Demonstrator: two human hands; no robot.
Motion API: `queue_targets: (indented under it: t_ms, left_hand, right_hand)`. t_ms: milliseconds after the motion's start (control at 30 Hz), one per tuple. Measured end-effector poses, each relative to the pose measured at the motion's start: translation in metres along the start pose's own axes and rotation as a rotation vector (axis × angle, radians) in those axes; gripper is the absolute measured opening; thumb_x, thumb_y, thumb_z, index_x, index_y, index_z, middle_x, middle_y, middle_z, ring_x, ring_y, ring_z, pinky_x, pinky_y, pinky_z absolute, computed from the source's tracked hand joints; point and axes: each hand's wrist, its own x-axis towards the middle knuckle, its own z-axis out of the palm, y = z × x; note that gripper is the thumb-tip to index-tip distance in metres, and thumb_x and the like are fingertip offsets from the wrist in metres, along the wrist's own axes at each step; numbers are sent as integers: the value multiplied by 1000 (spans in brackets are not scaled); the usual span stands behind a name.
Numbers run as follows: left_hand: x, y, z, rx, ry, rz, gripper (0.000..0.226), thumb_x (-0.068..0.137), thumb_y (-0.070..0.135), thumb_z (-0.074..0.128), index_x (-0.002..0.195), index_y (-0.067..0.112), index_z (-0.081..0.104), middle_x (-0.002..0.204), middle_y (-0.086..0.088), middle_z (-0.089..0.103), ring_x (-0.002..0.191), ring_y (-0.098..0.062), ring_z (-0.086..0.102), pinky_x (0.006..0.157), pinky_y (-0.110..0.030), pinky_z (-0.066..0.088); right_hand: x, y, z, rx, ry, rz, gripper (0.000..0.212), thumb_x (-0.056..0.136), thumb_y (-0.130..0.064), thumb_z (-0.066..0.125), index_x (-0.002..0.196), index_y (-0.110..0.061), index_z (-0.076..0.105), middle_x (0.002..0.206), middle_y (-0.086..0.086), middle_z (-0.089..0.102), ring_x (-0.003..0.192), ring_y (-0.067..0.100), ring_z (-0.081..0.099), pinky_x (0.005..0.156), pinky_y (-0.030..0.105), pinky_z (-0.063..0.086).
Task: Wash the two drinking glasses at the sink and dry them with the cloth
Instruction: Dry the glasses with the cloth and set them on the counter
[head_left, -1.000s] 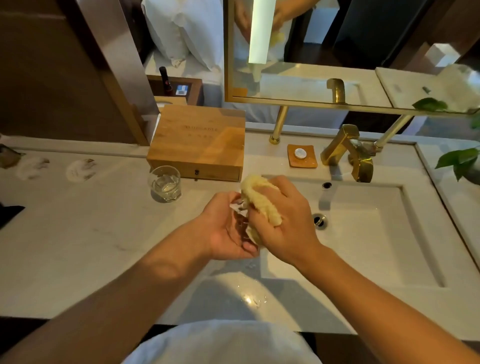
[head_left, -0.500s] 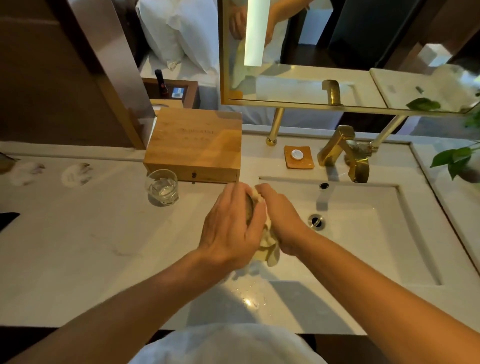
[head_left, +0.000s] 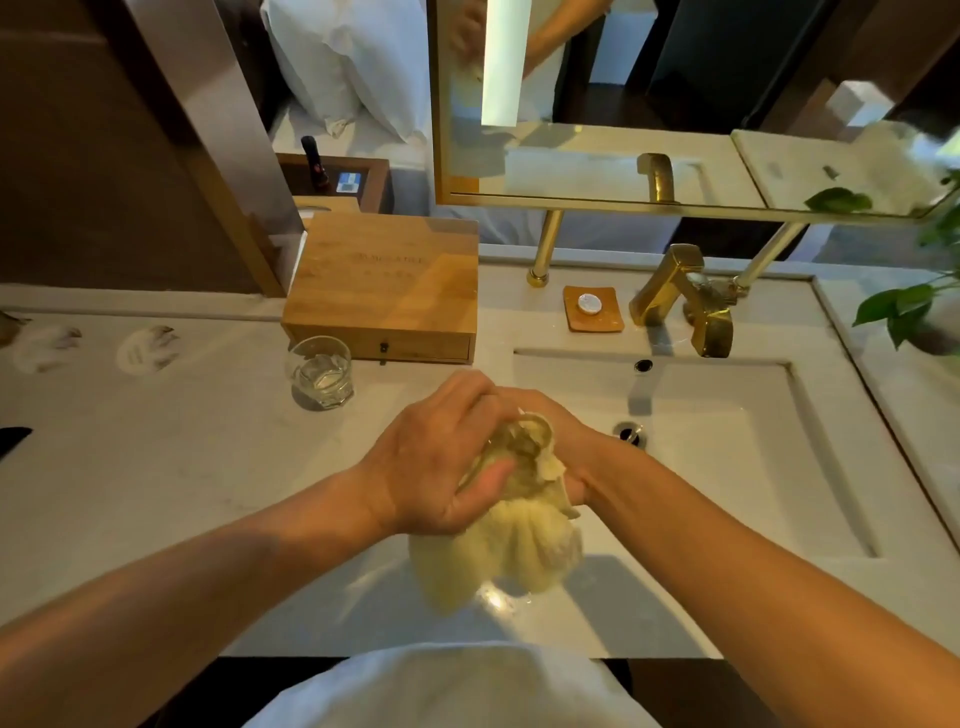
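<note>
Over the counter (head_left: 156, 493) left of the sink (head_left: 753, 493), we log drying in hand: left hand (head_left: 441, 462) curls round the glass (head_left: 519, 447), right hand (head_left: 563, 441) grips the cloth (head_left: 509, 551) bunched under it; next likely calls for turning it, second glass (head_left: 319, 371) standing near the box (head_left: 384, 280).

Here are 2 glasses (head_left: 319, 374) (head_left: 521, 448), 1 cloth (head_left: 511, 551), 2 hands (head_left: 436, 467) (head_left: 569, 441), 1 wooden box (head_left: 387, 283) and 1 tap (head_left: 685, 299).

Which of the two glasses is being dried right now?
The glass gripped by the left hand, with the yellow cloth bunched around it by the right hand. The other glass stands alone on the counter beside the wooden box.
</note>
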Motion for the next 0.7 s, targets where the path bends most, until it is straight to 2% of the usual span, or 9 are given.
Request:
queue_targets:
  t_ms: [100, 200, 267, 333, 400, 500, 567, 633, 700]
  left_hand:
    - [-4, 3, 15, -37, 219, -436, 32, 96, 33, 37, 104, 7, 53, 95, -7, 51, 82, -19, 50, 69, -35, 46]
    - [8, 1, 33, -306, 449, -1007, 29, 99, 39, 32, 96, 17, 51, 90, -5, 58, 84, -22, 56, 76, -38, 49]
    - [17, -17, 30, -879, 520, -1583, 37, 94, 39, 36, 101, 14, 63, 99, -14, 71, 91, -33, 67, 89, -48, 56]
    - [12, -35, 16, -1478, 430, -1876, 45, 93, 36, 38, 114, 8, 65, 101, -19, 71, 95, -32, 67, 99, -44, 51]
    - [3, -45, 1, -1594, 367, -1893, 45, 96, 38, 35, 115, 9, 63, 94, -19, 66, 90, -27, 58, 84, -26, 45]
    - [-1, -46, -12, -1609, 255, -1811, 46, 99, 44, 32, 106, 8, 60, 82, -19, 63, 72, -25, 50, 57, -26, 27]
    - [-2, -46, -13, -1605, 223, -1728, 45, 98, 46, 36, 106, 8, 60, 82, -18, 63, 67, -24, 49, 54, -26, 27]
    - [-2, -46, -11, -1521, 221, -1681, 43, 95, 49, 46, 107, 9, 60, 80, -16, 62, 63, -24, 49, 51, -25, 30]
    - [0, -42, -9, -1342, 192, -1628, 42, 92, 52, 59, 103, 12, 59, 73, -10, 59, 57, -20, 47, 45, -22, 32]
  right_hand:
    - [21, 10, 9, 156, 264, -161, 20, 81, -16, 56, 62, -19, 48, 61, 5, 44, 54, 19, 48, 54, 32, 41]
    - [31, 26, 16, -410, 668, -519, 34, 98, -37, 45, 72, -21, 61, 76, 2, 67, 70, 19, 61, 67, 35, 46]
    - [34, 41, 11, -753, 718, -778, 37, 101, -42, 39, 87, -20, 64, 84, 1, 66, 73, 9, 57, 64, 27, 44]
    - [36, 53, -3, -1035, 644, -954, 36, 97, -40, 39, 105, -15, 63, 91, -2, 56, 73, 4, 44, 66, 12, 37]
    - [33, 49, -18, -1202, 526, -1080, 28, 92, -31, 42, 107, -17, 61, 89, -5, 48, 74, 0, 35, 69, 5, 36]
    - [18, 25, -35, -1264, 441, -1151, 12, 90, -18, 48, 86, -15, 59, 75, 0, 57, 68, 8, 42, 61, 19, 35]
    - [8, 15, -41, -1137, 457, -1059, 13, 91, -15, 56, 87, -12, 68, 78, -1, 66, 72, 8, 54, 63, 26, 43]
    - [2, 9, -42, -899, 494, -900, 12, 95, -19, 61, 89, -22, 71, 81, -9, 69, 74, 1, 62, 71, 23, 50]
    - [2, 7, -40, -622, 506, -735, 13, 96, -23, 63, 87, -27, 72, 82, -3, 74, 80, 9, 69, 81, 35, 57]
